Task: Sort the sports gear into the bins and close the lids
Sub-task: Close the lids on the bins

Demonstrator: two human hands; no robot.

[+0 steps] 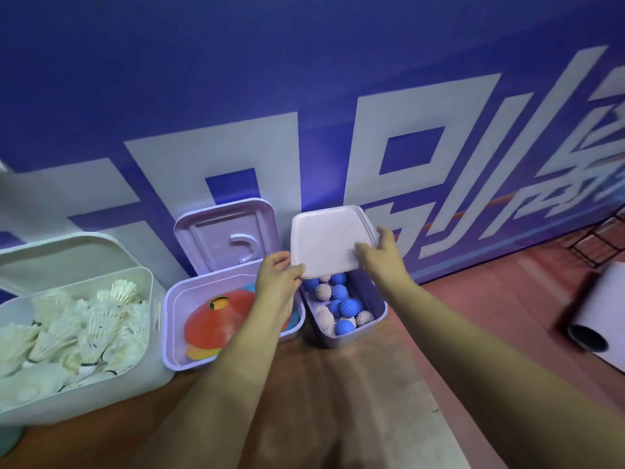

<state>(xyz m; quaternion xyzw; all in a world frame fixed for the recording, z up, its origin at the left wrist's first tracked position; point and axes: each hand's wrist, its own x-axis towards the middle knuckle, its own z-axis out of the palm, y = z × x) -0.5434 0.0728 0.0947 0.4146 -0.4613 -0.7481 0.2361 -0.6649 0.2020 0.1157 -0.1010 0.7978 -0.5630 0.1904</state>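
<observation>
Head view shows the pale lid [329,240] held tilted over the 12 o'clock end of the small lilac bin [376,301], its near edge raised, so that the blue and white spiky balls [350,306] are seen through the gap at 6 o'clock. The bin is judged to be filled already, and the step in hand is taken to be the closing of this lid.

To do it well, the lid's far edge should be seated on the rim at 12 o'clock first, and the near edge then lowered evenly. Both sides should be pressed together so that neither corner rides up. The balls at the top should be watched, as one against the rim could keep the lid from seating.

The left hand [277,275] is closed on the lid's 8 o'clock corner, which is pinched between thumb and curled fingers. The right hand [378,252] is closed on the 4 o'clock edge, with the thumb laid on top. Both forearms are stretched forward from 6 o'clock, the left one crossing the next bin.

At 9 o'clock of the ball bin, just beside it, a wider lilac bin [172,330] of coloured cones [220,316] is seen, its lid [230,235] propped open. Further toward 9 o'clock a white bin [159,350] of shuttlecocks [84,326] also stands uncovered.
</observation>
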